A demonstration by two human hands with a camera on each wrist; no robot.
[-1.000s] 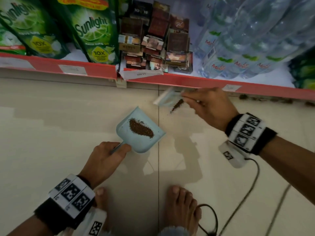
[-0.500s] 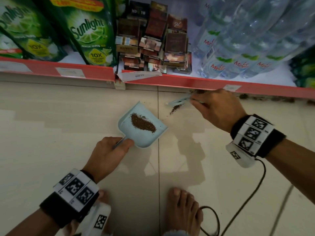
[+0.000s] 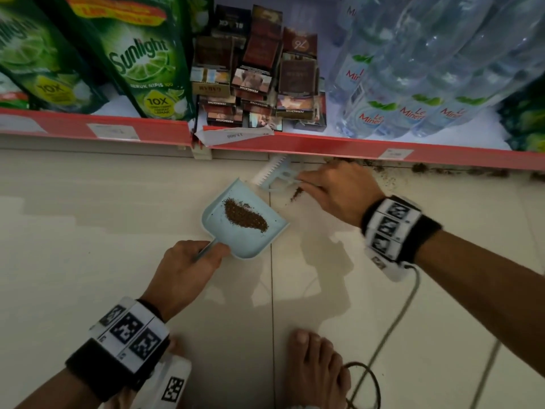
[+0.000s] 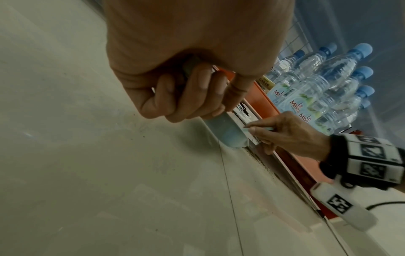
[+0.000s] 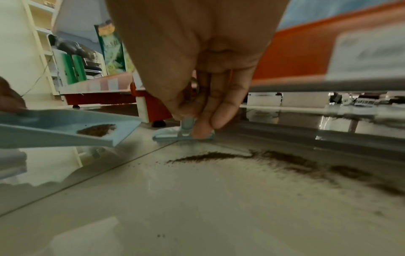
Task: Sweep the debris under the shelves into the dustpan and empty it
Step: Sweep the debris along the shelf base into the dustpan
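Pale-blue plastic dustpan (image 3: pixel 244 219) on glossy cream floor tile (image 3: pixel 88 231), just near of red shelf edge (image 3: pixel 324 144)

Gripped at thin handle by left hand (image 3: pixel 188 270), fingers curled round it; looks light and stiff, apt to slide on slick tile, best steadied low at handle; holds loose brown granular debris (image 3: pixel 245 215); more debris strewn (image 5: pixel 274 159) to right under shelf; right hand (image 3: pixel 336 193) pinching small pale-blue toothed plastic sweeper (image 3: pixel 275 172) at far lip; fine, dry, easily scattered.

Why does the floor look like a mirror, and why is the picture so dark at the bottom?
Right wrist view: the glossy floor reflects the dustpan; the orange shelf edge is blurred. Head view: the hands cast soft shadows on the tiles; the corners dim, and the bottles bend with the wide lens.
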